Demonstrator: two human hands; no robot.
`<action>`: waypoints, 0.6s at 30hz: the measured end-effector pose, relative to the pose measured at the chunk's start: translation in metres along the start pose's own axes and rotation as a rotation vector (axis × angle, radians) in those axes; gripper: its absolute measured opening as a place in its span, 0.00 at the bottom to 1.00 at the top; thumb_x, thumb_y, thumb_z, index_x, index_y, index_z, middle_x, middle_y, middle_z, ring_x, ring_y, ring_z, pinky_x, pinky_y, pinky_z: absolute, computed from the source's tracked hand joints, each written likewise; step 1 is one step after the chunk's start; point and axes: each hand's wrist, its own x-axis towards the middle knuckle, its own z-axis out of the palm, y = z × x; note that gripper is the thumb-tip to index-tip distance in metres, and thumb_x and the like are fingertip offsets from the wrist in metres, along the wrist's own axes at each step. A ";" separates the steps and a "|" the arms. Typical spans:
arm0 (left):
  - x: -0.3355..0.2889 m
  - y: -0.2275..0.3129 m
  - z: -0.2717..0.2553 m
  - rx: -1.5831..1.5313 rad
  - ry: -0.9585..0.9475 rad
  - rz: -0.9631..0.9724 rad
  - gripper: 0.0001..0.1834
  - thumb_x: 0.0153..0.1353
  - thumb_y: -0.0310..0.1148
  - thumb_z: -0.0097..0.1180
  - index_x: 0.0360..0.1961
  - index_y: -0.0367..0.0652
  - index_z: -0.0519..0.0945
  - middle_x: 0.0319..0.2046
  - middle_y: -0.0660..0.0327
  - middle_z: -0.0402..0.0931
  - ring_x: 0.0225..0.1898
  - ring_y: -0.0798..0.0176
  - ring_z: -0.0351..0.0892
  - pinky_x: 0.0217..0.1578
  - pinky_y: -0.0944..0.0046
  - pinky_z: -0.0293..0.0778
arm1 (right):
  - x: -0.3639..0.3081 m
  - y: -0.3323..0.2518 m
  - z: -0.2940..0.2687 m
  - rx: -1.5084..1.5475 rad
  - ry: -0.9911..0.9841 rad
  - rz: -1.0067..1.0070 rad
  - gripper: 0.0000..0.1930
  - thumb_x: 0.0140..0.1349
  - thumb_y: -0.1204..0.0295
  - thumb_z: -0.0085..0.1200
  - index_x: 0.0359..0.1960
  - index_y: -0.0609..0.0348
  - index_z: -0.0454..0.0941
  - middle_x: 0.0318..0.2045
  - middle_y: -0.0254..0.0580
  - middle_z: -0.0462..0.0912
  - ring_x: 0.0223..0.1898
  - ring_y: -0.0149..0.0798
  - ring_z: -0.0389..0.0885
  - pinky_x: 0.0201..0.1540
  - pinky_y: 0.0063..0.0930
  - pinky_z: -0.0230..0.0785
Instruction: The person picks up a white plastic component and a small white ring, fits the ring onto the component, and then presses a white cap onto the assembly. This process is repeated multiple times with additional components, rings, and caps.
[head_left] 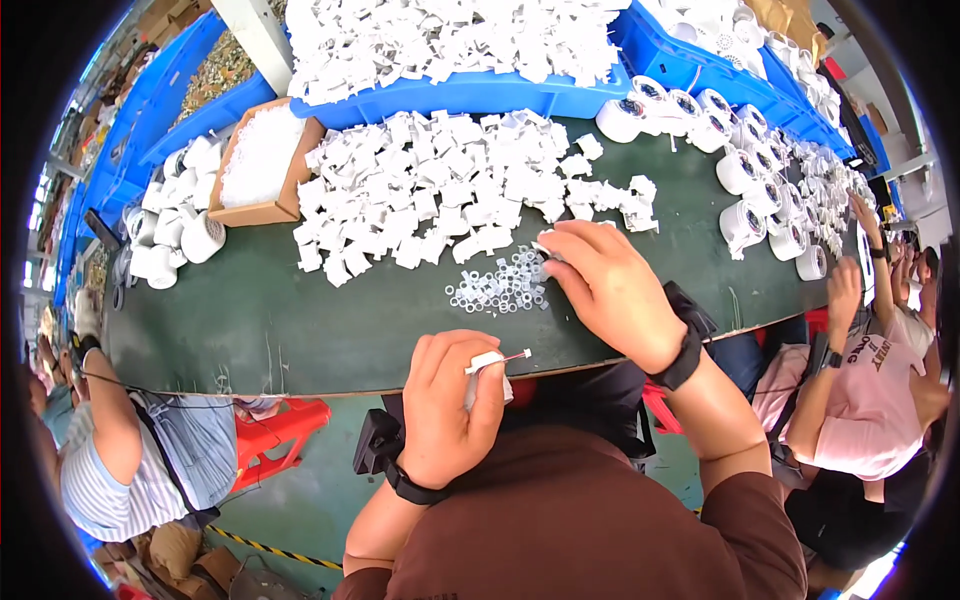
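Near the table's front edge my left hand [452, 415] is closed round a small white plastic part [484, 362]. A short thin cable [512, 357] sticks out of that part to the right, ending in a tiny white connector [527, 353]. Farther forward and to the right, my right hand [610, 285] has its fingers drawn together at the right edge of a little heap of clear plastic rings [497, 284]. Something small and dark shows at its fingertips, too hidden to name. Behind the rings spreads a large pile of white plastic pieces [420, 190].
A blue bin [450, 98] full of white pieces stands behind the pile. To the left are a cardboard box [262, 213] and white cylindrical housings [203, 238]. More round white housings [742, 225] stand in rows at right. Other people sit at both sides, by a red stool [285, 435].
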 end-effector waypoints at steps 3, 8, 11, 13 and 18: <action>-0.002 -0.002 0.000 -0.017 0.018 -0.009 0.05 0.63 0.24 0.58 0.40 0.38 0.79 0.43 0.54 0.81 0.39 0.48 0.75 0.42 0.54 0.73 | 0.003 0.013 0.001 0.066 -0.006 0.014 0.11 0.64 0.79 0.60 0.47 0.59 0.82 0.44 0.47 0.84 0.46 0.54 0.82 0.48 0.42 0.76; -0.004 -0.003 0.001 -0.047 0.008 -0.032 0.05 0.64 0.25 0.58 0.41 0.39 0.79 0.43 0.54 0.81 0.40 0.48 0.76 0.42 0.54 0.73 | 0.007 0.009 -0.005 0.122 -0.026 0.027 0.12 0.64 0.80 0.59 0.48 0.57 0.82 0.43 0.45 0.84 0.47 0.53 0.81 0.50 0.42 0.75; -0.001 0.000 -0.001 -0.038 -0.012 -0.032 0.05 0.64 0.25 0.57 0.41 0.39 0.79 0.43 0.54 0.81 0.40 0.48 0.76 0.43 0.54 0.73 | 0.009 0.014 0.000 0.089 -0.064 -0.033 0.14 0.62 0.80 0.60 0.49 0.56 0.82 0.44 0.45 0.84 0.47 0.52 0.79 0.52 0.41 0.74; -0.003 0.001 -0.003 -0.048 -0.024 -0.064 0.05 0.66 0.25 0.55 0.40 0.37 0.80 0.43 0.53 0.81 0.42 0.50 0.77 0.45 0.56 0.73 | 0.012 0.019 0.002 0.084 -0.062 -0.053 0.14 0.62 0.80 0.61 0.50 0.56 0.82 0.45 0.45 0.84 0.47 0.52 0.79 0.52 0.41 0.73; -0.007 -0.002 -0.008 -0.086 -0.016 -0.123 0.09 0.72 0.28 0.50 0.40 0.34 0.81 0.45 0.52 0.81 0.44 0.56 0.79 0.46 0.60 0.75 | 0.012 0.022 0.002 0.135 -0.025 -0.058 0.21 0.59 0.80 0.62 0.55 0.55 0.79 0.41 0.44 0.78 0.41 0.48 0.79 0.44 0.37 0.75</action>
